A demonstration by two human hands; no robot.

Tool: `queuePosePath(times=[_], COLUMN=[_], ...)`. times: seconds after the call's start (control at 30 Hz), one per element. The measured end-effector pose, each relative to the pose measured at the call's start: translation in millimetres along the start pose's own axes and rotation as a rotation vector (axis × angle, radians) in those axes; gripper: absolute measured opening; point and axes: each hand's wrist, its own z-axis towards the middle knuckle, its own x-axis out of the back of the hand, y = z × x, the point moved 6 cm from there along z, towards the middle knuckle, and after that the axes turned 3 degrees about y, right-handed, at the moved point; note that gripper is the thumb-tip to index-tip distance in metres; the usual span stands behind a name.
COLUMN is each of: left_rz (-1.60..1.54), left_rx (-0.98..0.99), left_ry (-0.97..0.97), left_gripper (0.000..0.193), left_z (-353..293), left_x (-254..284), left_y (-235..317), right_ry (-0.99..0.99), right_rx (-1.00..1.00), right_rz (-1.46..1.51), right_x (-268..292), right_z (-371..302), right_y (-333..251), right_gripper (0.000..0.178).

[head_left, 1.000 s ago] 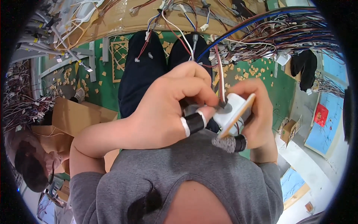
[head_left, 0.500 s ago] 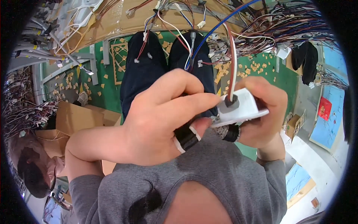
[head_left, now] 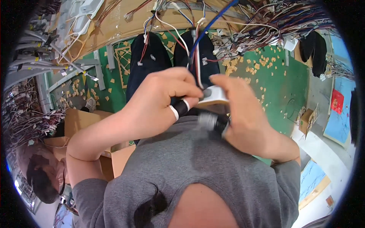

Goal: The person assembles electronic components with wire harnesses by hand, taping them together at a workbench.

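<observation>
In front of my chest I hold a small white plastic housing point(head_left: 217, 94) between both hands. A grey plug or grommet point(head_left: 207, 92) sits in its top, where brown and white wires point(head_left: 198, 70) run in. My right hand point(head_left: 245, 114) grips the housing from the right, fingers curled round it. My left hand point(head_left: 152, 104) is closed, thumb and forefinger pinched at the housing's left edge beside the plug. Black and white tape point(head_left: 180, 109) wraps my left thumb. A wrapped finger of my right hand is blurred under the housing. The inside of the housing is hidden.
A cardboard-covered bench point(head_left: 118, 28) beyond my knees bears loose wires and white plastic parts point(head_left: 85, 19). A thick wire bundle point(head_left: 273, 32) lies at the far right, grey cables point(head_left: 34, 53) at the left. Cardboard boxes point(head_left: 85, 123) and another person point(head_left: 43, 173) are at left.
Both hands have shifted left and slightly up with the housing, which has turned so its broad lower rim shows less. The wires now run more to the left.
</observation>
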Motion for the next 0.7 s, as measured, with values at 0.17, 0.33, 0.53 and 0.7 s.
queuePosePath(times=[0.17,0.33,0.53,0.7], left_rz=[-0.182,-0.165,-0.039,0.046], left_rx=[0.173,0.082,0.003,0.041], left_ry=[-0.167,-0.123,0.015,0.079], left_gripper=[0.011,0.006,0.003,0.013], left_z=[-23,-25,-24,-15], left_x=[-21,-25,-12,5], left_y=[-14,-8,0,6], right_ry=[-0.461,-0.739,-0.43,-0.137], right_rx=[-0.087,-0.331,-0.472,-0.192], right_rz=[0.85,1.194,1.257,0.761], right_x=[-12,-58,-49,-28], right_z=[-3,-12,-2,12], right_y=[28,44,40,30], right_gripper=[0.058,0.051,0.05,0.051])
